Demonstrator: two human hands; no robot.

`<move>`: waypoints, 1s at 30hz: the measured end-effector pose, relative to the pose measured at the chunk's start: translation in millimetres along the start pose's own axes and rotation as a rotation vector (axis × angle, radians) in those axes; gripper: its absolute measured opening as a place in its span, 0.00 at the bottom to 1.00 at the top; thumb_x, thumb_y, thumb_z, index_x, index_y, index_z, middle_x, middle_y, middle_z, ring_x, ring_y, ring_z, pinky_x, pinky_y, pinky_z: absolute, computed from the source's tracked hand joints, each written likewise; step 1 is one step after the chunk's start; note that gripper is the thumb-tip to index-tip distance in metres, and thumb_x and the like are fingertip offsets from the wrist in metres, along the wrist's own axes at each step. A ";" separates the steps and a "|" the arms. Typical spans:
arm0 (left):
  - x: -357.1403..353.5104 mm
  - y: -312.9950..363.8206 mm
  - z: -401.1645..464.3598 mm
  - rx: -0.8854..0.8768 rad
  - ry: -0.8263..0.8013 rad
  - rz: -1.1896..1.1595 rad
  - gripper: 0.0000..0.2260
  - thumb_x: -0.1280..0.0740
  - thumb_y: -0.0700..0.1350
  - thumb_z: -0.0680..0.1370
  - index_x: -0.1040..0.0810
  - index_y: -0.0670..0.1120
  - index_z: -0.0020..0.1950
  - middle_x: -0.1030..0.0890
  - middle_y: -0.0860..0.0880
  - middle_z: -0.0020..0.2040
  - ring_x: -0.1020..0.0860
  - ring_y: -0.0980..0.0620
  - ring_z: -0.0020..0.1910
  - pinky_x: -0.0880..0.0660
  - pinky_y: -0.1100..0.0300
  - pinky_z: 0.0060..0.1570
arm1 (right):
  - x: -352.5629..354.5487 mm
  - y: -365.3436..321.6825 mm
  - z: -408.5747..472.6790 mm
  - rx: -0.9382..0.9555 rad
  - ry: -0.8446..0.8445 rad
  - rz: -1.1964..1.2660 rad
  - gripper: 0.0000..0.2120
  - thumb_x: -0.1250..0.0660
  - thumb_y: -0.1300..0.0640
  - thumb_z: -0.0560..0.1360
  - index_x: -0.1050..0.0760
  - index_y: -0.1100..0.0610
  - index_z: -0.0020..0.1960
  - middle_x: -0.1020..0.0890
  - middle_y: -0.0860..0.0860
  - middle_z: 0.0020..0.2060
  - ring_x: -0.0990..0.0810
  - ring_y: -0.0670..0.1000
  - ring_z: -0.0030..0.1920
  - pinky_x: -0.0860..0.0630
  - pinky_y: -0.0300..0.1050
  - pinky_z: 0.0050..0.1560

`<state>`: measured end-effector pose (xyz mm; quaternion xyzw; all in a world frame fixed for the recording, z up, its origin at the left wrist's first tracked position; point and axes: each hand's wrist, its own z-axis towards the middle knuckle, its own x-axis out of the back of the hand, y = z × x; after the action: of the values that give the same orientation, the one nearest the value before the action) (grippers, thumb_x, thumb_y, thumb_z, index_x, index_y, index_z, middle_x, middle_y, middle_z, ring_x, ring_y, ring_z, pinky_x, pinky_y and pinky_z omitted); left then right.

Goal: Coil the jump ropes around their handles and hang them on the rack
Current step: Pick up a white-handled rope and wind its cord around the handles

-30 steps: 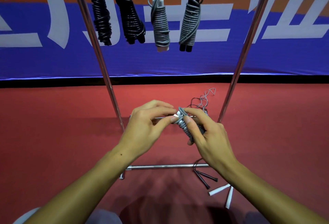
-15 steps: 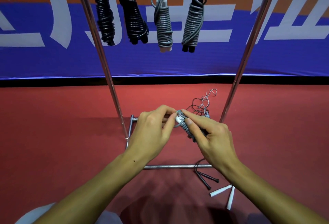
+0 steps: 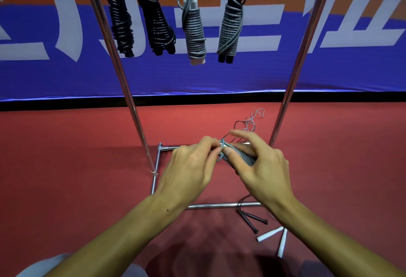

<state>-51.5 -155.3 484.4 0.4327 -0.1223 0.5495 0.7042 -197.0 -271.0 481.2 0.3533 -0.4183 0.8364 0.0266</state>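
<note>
Between both sets of fingers sits a grey coiled jump rope (image 3: pixel 240 157). The right hand (image 3: pixel 261 166) wraps its coils, hiding the handles; the left hand (image 3: pixel 191 166) pinches a loop at its near end, fingertips largely hidden. Above the fingers, the rack (image 3: pixel 294 74) top is cut off.

Floor (image 3: pixel 66 166): plain red; backdrop banner (image 3: pixel 263 74): blue with large white characters and an orange band near its top edge, black strip along its foot. Rack (image 3: pixel 131 109): bare silver metal, carrying two black coiled ropes (image 3: pixel 140 19) and two grey coiled ropes (image 3: pixel 211 26), one grey coil on a white handle, the other on black handles. Held coil (image 3: pixel 243 158): grey; on the floor by the rack's near right corner, black handles (image 3: pixel 254 221) and white handles (image 3: pixel 274 237).
</note>
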 end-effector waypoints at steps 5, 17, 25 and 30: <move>-0.8 1.1 1.8 0.041 -0.002 -0.077 0.06 0.32 0.43 0.83 0.16 0.44 0.56 0.12 0.51 0.45 0.14 0.49 0.39 0.19 0.50 0.39 | -0.5 1.3 -0.8 0.085 -0.061 -0.050 0.17 0.35 0.44 0.82 0.28 0.26 0.68 0.17 0.36 0.42 0.20 0.40 0.43 0.22 0.47 0.42; 6.6 -4.4 9.6 0.643 -0.067 -0.499 0.03 0.24 0.40 0.78 0.14 0.46 0.50 0.11 0.50 0.40 0.12 0.49 0.45 0.17 0.40 0.53 | -9.5 5.9 -2.5 0.189 0.033 -0.178 0.10 0.31 0.39 0.79 0.19 0.37 0.59 0.14 0.36 0.41 0.15 0.46 0.40 0.24 0.47 0.33; 14.9 -15.9 14.5 0.608 -0.227 -0.239 0.06 0.22 0.42 0.76 0.17 0.47 0.42 0.14 0.51 0.33 0.13 0.48 0.36 0.16 0.44 0.45 | -10.8 5.5 -4.3 0.367 0.025 -0.304 0.09 0.31 0.41 0.78 0.18 0.39 0.56 0.17 0.43 0.32 0.18 0.47 0.32 0.32 0.43 0.26; 16.7 -10.9 13.2 0.557 -0.281 -0.080 0.08 0.26 0.42 0.79 0.19 0.50 0.41 0.15 0.53 0.33 0.15 0.56 0.34 0.17 0.49 0.43 | -10.7 3.8 -5.9 0.339 -0.033 -0.285 0.09 0.32 0.39 0.79 0.19 0.39 0.56 0.15 0.40 0.36 0.17 0.47 0.36 0.33 0.41 0.29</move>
<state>-31.7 -154.2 498.0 0.6850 -0.0459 0.4685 0.5560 -193.7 -266.5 469.7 0.4221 -0.2178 0.8765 0.0779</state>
